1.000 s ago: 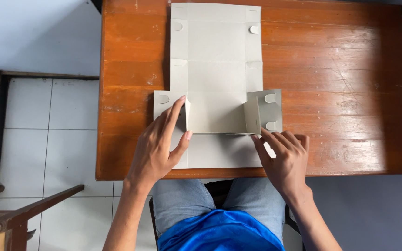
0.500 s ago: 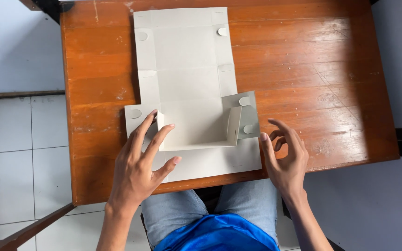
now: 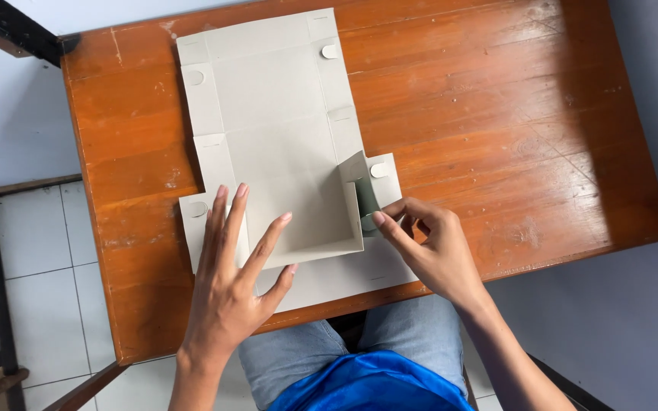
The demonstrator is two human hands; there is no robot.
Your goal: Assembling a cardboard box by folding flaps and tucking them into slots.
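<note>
Grey cardboard box blank (image 3: 283, 144) lies flat at counter (image 3: 496, 114) centre. Left hand (image 3: 230, 281), grip wide, presses its 7 o'clock flap; right hand (image 3: 432, 251) pinches raised 4 o'clock flap.

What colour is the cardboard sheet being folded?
Pale grey cardboard sheet, seen in the head view.

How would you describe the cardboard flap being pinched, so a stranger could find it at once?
On the wooden table lies a flat grey box blank. At its near right edge, the right hand pinches one side flap. Unlike the other flaps, it stands upright.
</note>
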